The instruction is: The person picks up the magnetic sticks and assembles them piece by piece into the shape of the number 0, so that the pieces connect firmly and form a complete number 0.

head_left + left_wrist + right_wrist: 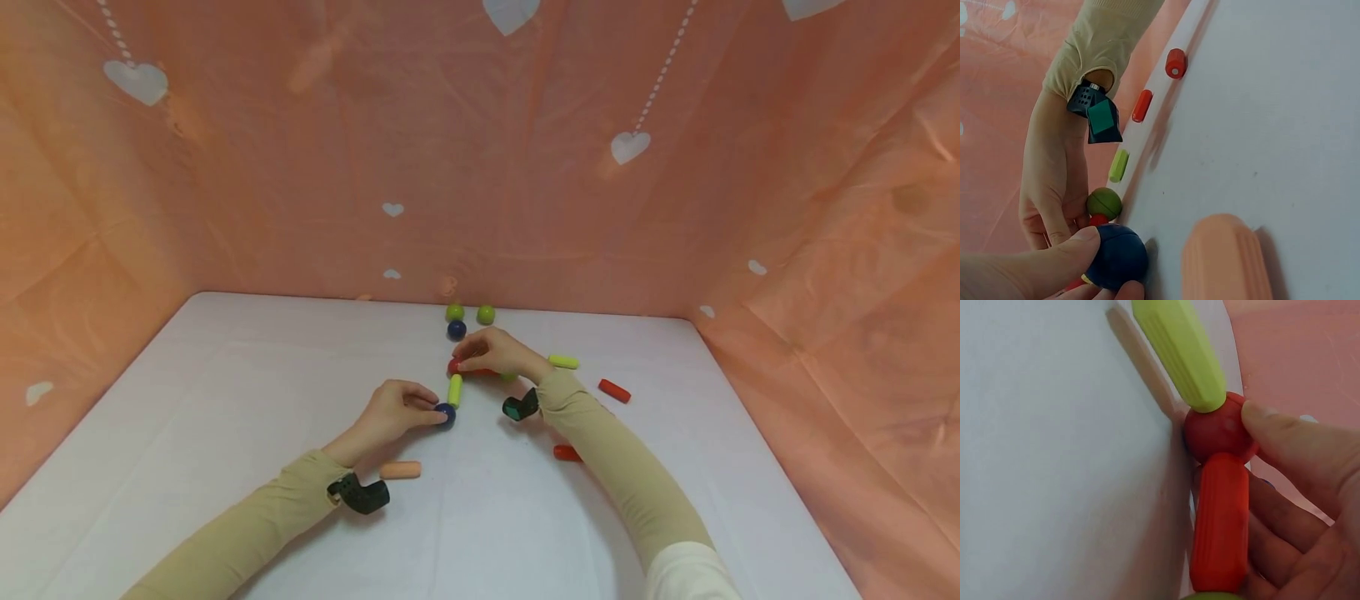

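My left hand (392, 414) pinches a dark blue ball (1121, 257) between thumb and fingers. From that ball a yellow-green ribbed rod (455, 391) runs to a red ball (1221, 430). The red ball is gripped by my right hand (495, 350), its thumb on one side and the other fingers partly hidden behind. A red rod (1220, 522) joins the red ball at an angle to the yellow-green one. At this rod's other end sits a green ball (1104, 204), mostly covered by the right hand in the head view.
Beyond the hands lie two green balls (486, 315) and a blue ball (457, 330). A yellow-green rod (563, 362) and two red rods (614, 391) lie to the right, one partly under the right forearm. An orange-tan rod (401, 470) rests near the left wrist. Pink cloth (450, 167) walls the white table.
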Demonstrator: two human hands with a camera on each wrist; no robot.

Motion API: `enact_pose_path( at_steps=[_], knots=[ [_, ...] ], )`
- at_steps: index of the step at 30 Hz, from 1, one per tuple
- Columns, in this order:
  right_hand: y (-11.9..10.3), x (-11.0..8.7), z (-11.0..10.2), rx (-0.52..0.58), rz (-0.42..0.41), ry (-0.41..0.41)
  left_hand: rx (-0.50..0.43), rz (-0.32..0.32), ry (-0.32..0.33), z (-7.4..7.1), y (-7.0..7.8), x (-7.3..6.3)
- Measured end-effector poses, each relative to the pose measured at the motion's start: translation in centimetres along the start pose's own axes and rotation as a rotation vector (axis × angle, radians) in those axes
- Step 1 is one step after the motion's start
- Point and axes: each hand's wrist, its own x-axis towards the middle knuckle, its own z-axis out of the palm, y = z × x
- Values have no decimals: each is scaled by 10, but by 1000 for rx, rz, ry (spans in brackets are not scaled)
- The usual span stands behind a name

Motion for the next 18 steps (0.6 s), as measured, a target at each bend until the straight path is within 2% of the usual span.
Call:
enact_pose_path(
  at_steps=[11,18],
  knots=[
    [0,-1,1,11,33,18,-63,-15,-16,1,-1,1],
    [5,-2,-2,20,1,37,-63,-28,-24,3,-1,1]
  ],
)
